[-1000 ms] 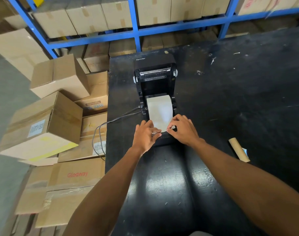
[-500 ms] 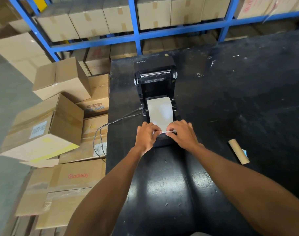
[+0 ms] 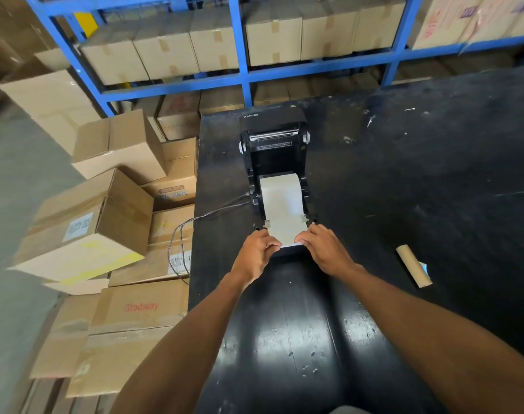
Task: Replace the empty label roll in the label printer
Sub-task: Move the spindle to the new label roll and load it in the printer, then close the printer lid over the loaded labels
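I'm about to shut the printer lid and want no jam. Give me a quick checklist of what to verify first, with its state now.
1. Lid fully open, clear of paper: ok.
2. Label strip lies flat between the side guides: ok.
3. Strip's front edge pulled past the printer front: ok, left hand and right hand pinch it.
4. Strip square to the guides: cannot tell.
5. Empty core out, on the table: ok.
6. Hands clear of lid path: not ok.

Both hands (image 3: 290, 252) have drawn the label strip (image 3: 284, 213) farther out.
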